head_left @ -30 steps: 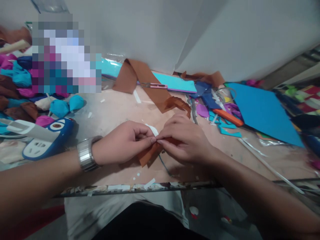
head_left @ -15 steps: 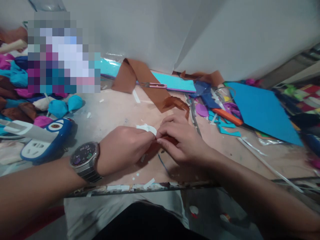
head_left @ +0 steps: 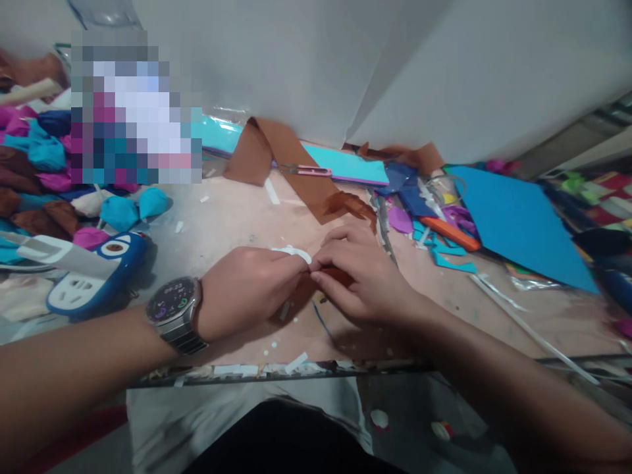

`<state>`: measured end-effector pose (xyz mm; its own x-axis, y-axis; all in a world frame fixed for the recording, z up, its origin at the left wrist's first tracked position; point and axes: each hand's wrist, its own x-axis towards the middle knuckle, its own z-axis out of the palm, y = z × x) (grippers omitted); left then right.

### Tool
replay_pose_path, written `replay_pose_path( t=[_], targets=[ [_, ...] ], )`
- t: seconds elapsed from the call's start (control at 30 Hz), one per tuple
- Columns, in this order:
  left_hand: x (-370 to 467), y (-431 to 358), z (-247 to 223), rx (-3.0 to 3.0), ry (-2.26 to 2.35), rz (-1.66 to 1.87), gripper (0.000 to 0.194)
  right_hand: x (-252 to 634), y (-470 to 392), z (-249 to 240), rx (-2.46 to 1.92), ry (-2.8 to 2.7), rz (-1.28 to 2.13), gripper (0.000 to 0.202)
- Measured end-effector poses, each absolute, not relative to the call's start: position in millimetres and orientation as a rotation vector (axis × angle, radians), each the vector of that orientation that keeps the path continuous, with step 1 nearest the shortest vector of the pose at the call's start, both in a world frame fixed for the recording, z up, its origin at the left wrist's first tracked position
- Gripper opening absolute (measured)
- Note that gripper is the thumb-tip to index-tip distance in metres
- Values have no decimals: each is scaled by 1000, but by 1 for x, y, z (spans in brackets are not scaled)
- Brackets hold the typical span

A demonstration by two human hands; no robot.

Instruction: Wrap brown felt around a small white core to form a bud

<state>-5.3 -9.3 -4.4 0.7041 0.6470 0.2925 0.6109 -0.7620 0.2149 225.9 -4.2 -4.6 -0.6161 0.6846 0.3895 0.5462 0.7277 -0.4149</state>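
Observation:
My left hand point(head_left: 251, 283), with a watch point(head_left: 174, 304) on the wrist, is closed in a pinch. Its fingertips meet those of my right hand point(head_left: 363, 276), whose thumb and forefinger are pinched together too. Whatever lies between the fingertips is too small and hidden to make out. A white piece point(head_left: 299, 253) shows just behind the left fingers; whether it is held or lies on the table cannot be told. Beyond the right hand lies a crumpled end of a brown paper strip point(head_left: 296, 151), with small pink-handled snips point(head_left: 309, 170) on it.
Wrapped bundles point(head_left: 118, 212) in several colours crowd the left, beside a blue-and-white power socket point(head_left: 81, 286). Rightward lie an orange cutter point(head_left: 451, 234), turquoise scraps point(head_left: 454, 262) and a blue sheet point(head_left: 523, 224). White scraps point(head_left: 296, 363) dot the table's front edge.
The whole view has shifted slightly, so things on the left appear a little farther right. Both hands keep their pinch in the same place.

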Motion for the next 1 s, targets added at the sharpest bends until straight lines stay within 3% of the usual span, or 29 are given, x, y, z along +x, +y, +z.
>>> replay_pose_path(
  t=[1.0],
  targets=[
    [-2, -11, 1, 2706, 1034, 586, 34, 223, -7, 2, -934, -2469, 243, 4]
  ],
)
